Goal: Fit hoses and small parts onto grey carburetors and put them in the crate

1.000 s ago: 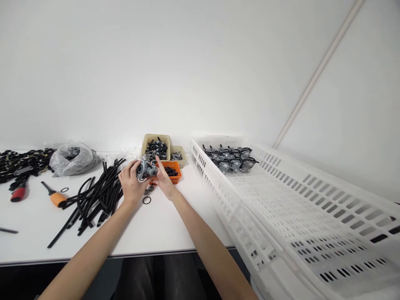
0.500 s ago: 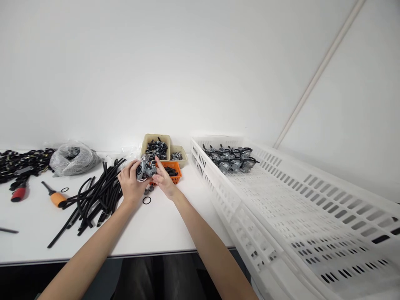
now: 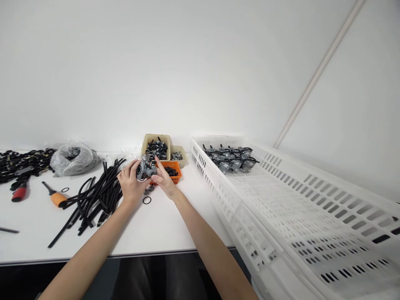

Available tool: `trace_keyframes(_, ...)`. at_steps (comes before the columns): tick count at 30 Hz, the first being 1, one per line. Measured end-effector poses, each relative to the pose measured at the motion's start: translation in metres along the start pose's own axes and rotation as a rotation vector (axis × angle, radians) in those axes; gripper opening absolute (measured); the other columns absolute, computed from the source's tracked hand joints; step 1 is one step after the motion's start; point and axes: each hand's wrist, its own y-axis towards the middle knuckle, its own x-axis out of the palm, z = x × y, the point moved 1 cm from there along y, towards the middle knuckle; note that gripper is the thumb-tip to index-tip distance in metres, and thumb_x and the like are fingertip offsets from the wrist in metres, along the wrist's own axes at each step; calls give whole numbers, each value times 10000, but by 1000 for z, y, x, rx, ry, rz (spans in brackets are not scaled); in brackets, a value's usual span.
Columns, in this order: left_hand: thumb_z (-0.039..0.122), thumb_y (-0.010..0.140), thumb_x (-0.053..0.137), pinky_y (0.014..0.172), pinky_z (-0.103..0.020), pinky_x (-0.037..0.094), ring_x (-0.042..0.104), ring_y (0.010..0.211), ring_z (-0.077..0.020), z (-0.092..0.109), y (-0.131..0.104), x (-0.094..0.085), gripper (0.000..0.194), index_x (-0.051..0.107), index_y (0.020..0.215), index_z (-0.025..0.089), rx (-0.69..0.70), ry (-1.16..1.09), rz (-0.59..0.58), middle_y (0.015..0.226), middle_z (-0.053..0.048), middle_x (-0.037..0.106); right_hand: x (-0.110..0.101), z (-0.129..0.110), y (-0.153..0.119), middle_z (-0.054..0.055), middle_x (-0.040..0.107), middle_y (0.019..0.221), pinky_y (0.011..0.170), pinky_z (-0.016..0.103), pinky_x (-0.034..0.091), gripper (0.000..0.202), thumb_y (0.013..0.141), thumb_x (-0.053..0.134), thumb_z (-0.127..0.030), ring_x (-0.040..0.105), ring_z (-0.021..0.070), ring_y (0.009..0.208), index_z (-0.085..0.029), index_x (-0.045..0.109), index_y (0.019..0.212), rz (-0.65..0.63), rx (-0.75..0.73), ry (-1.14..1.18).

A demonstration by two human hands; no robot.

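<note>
A grey metal carburetor [image 3: 145, 168] is held up between both hands, just above the table. My left hand [image 3: 129, 180] wraps its left side, fingers curled over the top. On the other side, my right hand [image 3: 165, 181] grips it with the thumb and fingers. Behind the carburetor is an orange basket [image 3: 178, 173] with black parts in it, partly hidden by my right hand. Beneath the hands, small grey round parts [image 3: 151, 188] and a black rubber ring [image 3: 146, 200] lie on the white table [image 3: 175, 229].
Black hoses [image 3: 96, 200] lie left of my hands, near an orange-handled screwdriver [image 3: 58, 198] and a red-handled tool [image 3: 19, 194]. A plastic bag [image 3: 70, 164] sits behind. Beige bins [image 3: 143, 148] of parts stand at the back. A large white crate [image 3: 215, 187] holds several carburetors [image 3: 233, 160].
</note>
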Motion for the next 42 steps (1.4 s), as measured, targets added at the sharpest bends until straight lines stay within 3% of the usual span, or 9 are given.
trace_keyframes(11, 448, 746, 678, 908, -409, 306, 584, 1059, -299, 0, 1, 0, 620, 517, 1292, 200, 50, 76, -26, 1180, -145, 649, -1, 2, -1, 44, 492, 1357, 905, 368, 500, 817, 749, 663, -437, 515, 222, 1159, -300, 282, 1459, 24, 20, -95)
trace_keyframes(24, 490, 744, 672, 872, -393, 324, 590, 953, -281, -1, 1, 1, 583, 544, 1222, 182, 78, 64, -6, 1072, -124, 685, 2, -1, -3, 59, 364, 1483, 1012, 412, 425, 812, 752, 600, -627, 414, 266, 1295, -283, 342, 1441, 35, -39, -219)
trace_keyframes(31, 470, 734, 686, 895, -409, 319, 575, 995, -292, -2, 0, 2, 585, 537, 1224, 188, 36, 23, -45, 1113, -135, 665, 4, -3, -3, 50, 347, 1500, 1043, 408, 399, 784, 758, 597, -621, 386, 261, 1330, -284, 367, 1427, 20, -44, -214)
trace_keyframes(37, 448, 751, 675, 876, -400, 331, 573, 968, -285, 0, 0, 1, 555, 538, 1215, 177, 92, 33, -8, 1079, -129, 672, 4, -4, -4, 60, 378, 1478, 1062, 418, 376, 725, 777, 596, -565, 389, 265, 1323, -257, 402, 1404, 13, -53, -232)
trace_keyframes(42, 414, 743, 683, 872, -399, 330, 569, 964, -285, -2, -1, 1, 556, 541, 1225, 176, 96, 40, -18, 1070, -122, 676, 4, -5, -4, 57, 403, 1456, 1022, 399, 421, 696, 775, 610, -494, 439, 257, 1276, -251, 410, 1396, -3, -53, -242)
